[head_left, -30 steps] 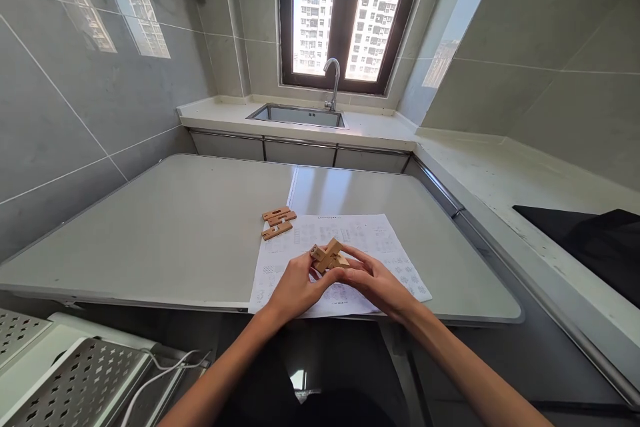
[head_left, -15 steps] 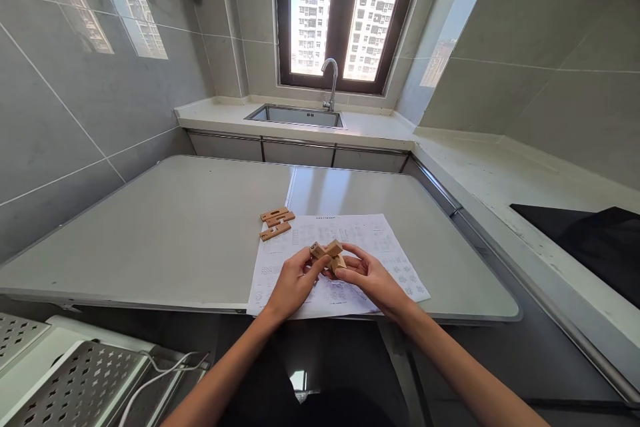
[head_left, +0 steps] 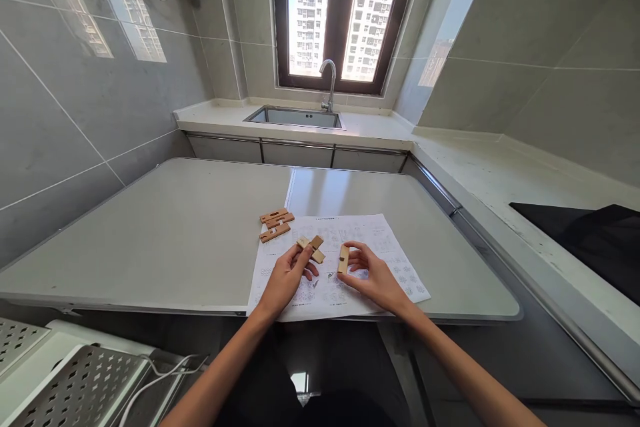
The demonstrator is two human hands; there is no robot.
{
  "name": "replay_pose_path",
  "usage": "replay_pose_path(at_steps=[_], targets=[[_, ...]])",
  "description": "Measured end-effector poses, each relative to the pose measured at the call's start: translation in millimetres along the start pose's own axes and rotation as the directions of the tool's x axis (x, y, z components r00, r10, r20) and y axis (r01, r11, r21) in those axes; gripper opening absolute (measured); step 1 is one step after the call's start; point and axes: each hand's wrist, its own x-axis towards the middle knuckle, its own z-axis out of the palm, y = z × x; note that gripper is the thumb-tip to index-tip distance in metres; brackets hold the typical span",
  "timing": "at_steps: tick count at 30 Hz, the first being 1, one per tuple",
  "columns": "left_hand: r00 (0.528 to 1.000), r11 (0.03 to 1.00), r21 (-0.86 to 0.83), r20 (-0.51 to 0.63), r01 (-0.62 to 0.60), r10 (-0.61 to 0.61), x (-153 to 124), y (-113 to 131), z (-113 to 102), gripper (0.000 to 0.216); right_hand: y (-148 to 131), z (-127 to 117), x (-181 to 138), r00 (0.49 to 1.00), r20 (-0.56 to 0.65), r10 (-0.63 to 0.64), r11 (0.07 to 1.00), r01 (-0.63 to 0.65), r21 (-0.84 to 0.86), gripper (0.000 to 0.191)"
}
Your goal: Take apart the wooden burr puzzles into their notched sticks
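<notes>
Two crossed wooden puzzle pieces (head_left: 317, 253), joined together, are pinched between the thumb and fingers of my left hand (head_left: 286, 275). A single notched wooden puzzle piece (head_left: 343, 259) stands nearly upright in my right hand (head_left: 369, 273), gripped at its two ends by thumb and fingers. A gap separates the single piece from the joined pair. Both hands are above a printed sheet (head_left: 400, 260) covered with small diagrams. Several more notched wooden pieces (head_left: 275, 232) lie beside the sheet's upper left edge.
The sheet lies on a pale folding table (head_left: 150, 233) with a seam down its middle. Behind it are a counter with a sink (head_left: 295, 117) and a faucet (head_left: 330, 83). A black object (head_left: 590, 240) rests on the right counter. A perforated white rack (head_left: 95, 380) stands lower left.
My hands have moved apart. The single piece has come away from the joined pieces in my right hand, while my left hand has shifted left with the crossed pair.
</notes>
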Motion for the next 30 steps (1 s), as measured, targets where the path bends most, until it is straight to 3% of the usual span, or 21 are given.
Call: replay_pose_path(at_steps=[2,5,9,14,17,20,24,30], targets=[[0.999,1.0,0.006,0.038,0.015,-0.015,0,-2,1,0.053,11,1,0,0.994,-0.048,-0.096,0.971,0.083,-0.223,0.062],[0.989,0.999,-0.017,0.143,0.029,-0.026,-1,-5,4,0.055,24,2,-1,0.983,-0.037,-0.182,0.908,0.153,-0.39,0.059],[0.96,0.996,-0.057,0.276,0.068,-0.05,-4,-5,9,0.054,34,1,-1,0.985,-0.05,-0.167,0.875,0.124,-0.468,0.056],[0.945,0.995,-0.052,0.318,0.09,-0.07,-6,-3,14,0.055,37,-3,0,0.985,-0.08,-0.154,0.852,0.091,-0.516,0.05],[0.944,0.995,-0.039,0.32,0.096,-0.079,-7,-4,14,0.055,24,-6,-3,0.979,-0.105,-0.176,0.881,0.109,-0.461,0.041],[0.946,0.994,-0.04,0.312,0.106,-0.088,-7,-5,14,0.054,-1,-9,-8,0.989,-0.074,-0.129,0.95,0.102,-0.294,0.032],[0.944,0.994,-0.05,0.321,0.1,-0.078,-7,-4,17,0.053,-34,-10,-15,0.996,0.077,-0.053,0.994,0.06,-0.089,0.041],[0.926,0.997,-0.003,0.369,0.082,-0.075,-10,1,22,0.055,-44,0,-18,0.998,0.068,-0.008,0.999,0.011,-0.041,0.044]])
